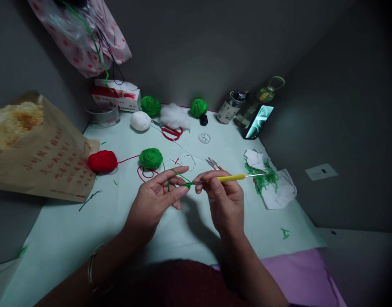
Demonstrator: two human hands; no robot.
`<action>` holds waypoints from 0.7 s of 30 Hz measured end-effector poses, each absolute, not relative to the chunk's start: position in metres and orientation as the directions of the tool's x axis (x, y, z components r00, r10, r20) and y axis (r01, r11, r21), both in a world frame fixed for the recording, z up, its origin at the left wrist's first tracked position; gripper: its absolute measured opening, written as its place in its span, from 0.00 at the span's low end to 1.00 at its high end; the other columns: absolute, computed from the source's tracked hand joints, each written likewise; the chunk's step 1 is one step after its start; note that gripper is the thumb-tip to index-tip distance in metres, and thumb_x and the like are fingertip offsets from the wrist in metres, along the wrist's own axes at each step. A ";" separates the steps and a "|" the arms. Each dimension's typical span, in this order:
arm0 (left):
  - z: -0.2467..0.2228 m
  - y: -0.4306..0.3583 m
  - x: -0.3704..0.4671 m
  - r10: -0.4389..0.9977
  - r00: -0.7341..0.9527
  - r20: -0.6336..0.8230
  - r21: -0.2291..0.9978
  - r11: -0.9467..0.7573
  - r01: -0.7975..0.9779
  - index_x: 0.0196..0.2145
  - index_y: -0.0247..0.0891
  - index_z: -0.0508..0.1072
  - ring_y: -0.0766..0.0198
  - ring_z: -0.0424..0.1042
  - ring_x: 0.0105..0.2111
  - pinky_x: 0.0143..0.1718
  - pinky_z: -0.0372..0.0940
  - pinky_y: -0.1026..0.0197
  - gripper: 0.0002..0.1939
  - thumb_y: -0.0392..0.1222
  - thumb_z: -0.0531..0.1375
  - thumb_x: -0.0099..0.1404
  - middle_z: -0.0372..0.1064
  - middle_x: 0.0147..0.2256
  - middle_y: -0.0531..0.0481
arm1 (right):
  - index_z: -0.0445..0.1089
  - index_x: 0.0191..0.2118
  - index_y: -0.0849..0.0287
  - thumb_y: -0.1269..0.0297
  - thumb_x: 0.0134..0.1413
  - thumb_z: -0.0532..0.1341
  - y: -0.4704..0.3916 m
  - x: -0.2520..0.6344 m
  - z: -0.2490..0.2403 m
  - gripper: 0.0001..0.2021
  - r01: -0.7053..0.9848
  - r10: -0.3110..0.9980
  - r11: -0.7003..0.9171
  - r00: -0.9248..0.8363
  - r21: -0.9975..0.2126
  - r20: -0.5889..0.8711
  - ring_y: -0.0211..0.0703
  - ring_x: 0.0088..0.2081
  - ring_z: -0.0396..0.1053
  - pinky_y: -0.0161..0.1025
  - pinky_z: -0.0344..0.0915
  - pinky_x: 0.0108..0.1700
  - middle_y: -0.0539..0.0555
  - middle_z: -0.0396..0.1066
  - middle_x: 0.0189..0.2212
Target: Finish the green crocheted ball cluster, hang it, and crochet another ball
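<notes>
My left hand point(157, 194) pinches a small piece of green crochet work point(188, 186) between thumb and fingers, with green yarn looped over the raised index finger. My right hand point(226, 200) grips a crochet hook point(229, 178) by its yellow handle. The hook's near tip reaches the green piece, while its other metal end points right. From the left hand the strand runs back to a green yarn ball point(151, 158). To its left lies a red yarn ball point(103, 161), its loose red strand curling near my left fingers. Small thread snips point(214, 163) lie just beyond my right hand.
Behind are a white yarn ball point(140, 121), red-handled scissors point(172, 132), white stuffing point(175, 116) and another green ball point(198, 108). A paper bag point(64, 157) stands left. At right are a phone point(259, 122), a bottle point(247, 111) and green yarn scraps point(266, 181).
</notes>
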State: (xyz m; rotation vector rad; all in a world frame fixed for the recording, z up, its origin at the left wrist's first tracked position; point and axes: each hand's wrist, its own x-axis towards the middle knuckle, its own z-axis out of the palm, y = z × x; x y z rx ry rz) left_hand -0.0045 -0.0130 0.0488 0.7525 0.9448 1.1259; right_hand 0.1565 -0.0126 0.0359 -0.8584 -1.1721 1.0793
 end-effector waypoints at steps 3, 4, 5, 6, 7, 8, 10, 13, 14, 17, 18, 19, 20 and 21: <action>0.047 -0.013 -0.006 0.967 0.143 -0.211 0.892 0.250 -0.376 0.48 0.39 0.80 0.74 0.64 0.22 0.23 0.63 0.67 0.20 0.39 0.71 0.57 0.69 0.32 0.52 | 0.74 0.39 0.57 0.64 0.66 0.58 -0.014 0.156 0.038 0.08 -0.172 0.947 0.319 0.034 -0.932 0.318 0.38 0.33 0.73 0.41 0.73 0.37 0.53 0.76 0.35; 0.047 -0.013 -0.006 0.969 0.142 -0.202 0.896 0.241 -0.373 0.48 0.40 0.80 0.74 0.64 0.22 0.23 0.63 0.67 0.20 0.39 0.71 0.57 0.69 0.32 0.52 | 0.74 0.40 0.56 0.65 0.67 0.58 -0.015 0.156 0.040 0.08 -0.159 0.942 0.335 0.030 -0.929 0.335 0.38 0.33 0.73 0.41 0.73 0.37 0.53 0.76 0.35; 0.046 -0.013 -0.006 0.971 0.139 -0.194 0.899 0.233 -0.370 0.48 0.40 0.80 0.74 0.64 0.22 0.24 0.63 0.67 0.20 0.39 0.71 0.57 0.69 0.32 0.52 | 0.74 0.40 0.56 0.65 0.67 0.57 -0.017 0.156 0.041 0.08 -0.141 0.936 0.351 0.025 -0.925 0.352 0.39 0.34 0.73 0.40 0.73 0.37 0.53 0.76 0.35; 0.046 -0.013 -0.006 0.973 0.135 -0.189 0.903 0.226 -0.365 0.48 0.40 0.80 0.74 0.64 0.22 0.24 0.63 0.67 0.20 0.39 0.71 0.57 0.69 0.33 0.53 | 0.74 0.41 0.56 0.66 0.67 0.57 -0.018 0.156 0.042 0.08 -0.118 0.931 0.365 0.020 -0.923 0.366 0.39 0.34 0.73 0.40 0.73 0.37 0.53 0.76 0.35; 0.046 -0.014 -0.006 0.974 0.128 -0.186 0.908 0.220 -0.358 0.48 0.41 0.80 0.74 0.64 0.22 0.24 0.63 0.67 0.20 0.39 0.71 0.57 0.69 0.32 0.53 | 0.74 0.41 0.56 0.67 0.68 0.57 -0.019 0.157 0.044 0.08 -0.088 0.925 0.380 0.014 -0.921 0.380 0.39 0.34 0.73 0.40 0.73 0.38 0.53 0.76 0.36; 0.046 -0.014 -0.006 0.975 0.120 -0.186 0.912 0.217 -0.348 0.48 0.41 0.80 0.74 0.64 0.22 0.24 0.63 0.68 0.19 0.39 0.71 0.57 0.69 0.32 0.53 | 0.74 0.42 0.56 0.67 0.68 0.56 -0.021 0.157 0.045 0.09 -0.056 0.918 0.396 0.008 -0.916 0.397 0.39 0.35 0.73 0.41 0.72 0.38 0.53 0.76 0.36; 0.046 -0.014 -0.006 0.977 0.108 -0.183 0.923 0.209 -0.323 0.48 0.41 0.80 0.74 0.64 0.23 0.25 0.64 0.68 0.19 0.39 0.71 0.57 0.69 0.32 0.53 | 0.74 0.42 0.56 0.70 0.68 0.55 -0.023 0.158 0.047 0.10 0.015 0.897 0.442 -0.007 -0.897 0.442 0.39 0.35 0.73 0.41 0.72 0.39 0.53 0.76 0.37; 0.047 -0.015 -0.006 0.980 0.094 -0.175 0.938 0.195 -0.288 0.48 0.42 0.80 0.74 0.64 0.23 0.27 0.65 0.68 0.18 0.38 0.70 0.58 0.70 0.32 0.54 | 0.73 0.45 0.55 0.74 0.67 0.54 -0.025 0.159 0.049 0.11 0.120 0.847 0.531 -0.044 -0.839 0.530 0.40 0.37 0.73 0.42 0.73 0.40 0.53 0.76 0.39; 0.047 -0.015 -0.006 0.982 0.086 -0.169 0.942 0.187 -0.279 0.48 0.42 0.80 0.74 0.64 0.24 0.27 0.65 0.69 0.18 0.38 0.70 0.58 0.70 0.32 0.54 | 0.73 0.46 0.55 0.74 0.67 0.54 -0.026 0.159 0.048 0.12 0.154 0.828 0.559 -0.056 -0.815 0.557 0.40 0.38 0.74 0.43 0.73 0.40 0.53 0.76 0.39; 0.048 -0.014 -0.005 0.985 0.067 -0.157 0.951 0.169 -0.257 0.46 0.41 0.80 0.73 0.64 0.24 0.26 0.65 0.69 0.17 0.37 0.70 0.58 0.70 0.30 0.54 | 0.72 0.48 0.54 0.75 0.66 0.54 -0.028 0.159 0.046 0.13 0.238 0.785 0.615 -0.086 -0.752 0.614 0.43 0.40 0.74 0.46 0.74 0.41 0.54 0.77 0.39; 0.049 -0.014 -0.005 0.985 0.070 -0.155 0.953 0.168 -0.252 0.46 0.40 0.80 0.72 0.64 0.24 0.26 0.66 0.68 0.17 0.37 0.70 0.57 0.70 0.30 0.54 | 0.71 0.48 0.54 0.75 0.66 0.55 -0.028 0.159 0.045 0.12 0.260 0.776 0.624 -0.096 -0.736 0.624 0.44 0.41 0.75 0.46 0.74 0.41 0.54 0.77 0.39; 0.050 -0.013 -0.005 0.985 0.074 -0.153 0.954 0.167 -0.249 0.45 0.40 0.80 0.72 0.65 0.24 0.26 0.66 0.68 0.16 0.38 0.70 0.57 0.70 0.29 0.54 | 0.71 0.47 0.54 0.75 0.65 0.55 -0.028 0.159 0.045 0.12 0.279 0.769 0.632 -0.106 -0.723 0.631 0.44 0.40 0.75 0.47 0.75 0.40 0.55 0.77 0.38; 0.052 -0.013 -0.004 0.986 0.079 -0.150 0.955 0.165 -0.248 0.45 0.41 0.81 0.71 0.65 0.24 0.26 0.66 0.68 0.16 0.38 0.70 0.57 0.69 0.29 0.54 | 0.71 0.47 0.54 0.75 0.65 0.55 -0.028 0.159 0.045 0.12 0.290 0.760 0.641 -0.115 -0.710 0.639 0.44 0.40 0.75 0.47 0.75 0.40 0.55 0.77 0.38; 0.053 -0.013 -0.004 0.986 0.082 -0.146 0.956 0.162 -0.246 0.44 0.41 0.81 0.71 0.65 0.24 0.26 0.66 0.68 0.15 0.38 0.70 0.57 0.70 0.28 0.55 | 0.71 0.47 0.55 0.76 0.65 0.55 -0.028 0.159 0.046 0.13 0.296 0.751 0.652 -0.125 -0.698 0.648 0.44 0.40 0.75 0.46 0.75 0.40 0.55 0.77 0.38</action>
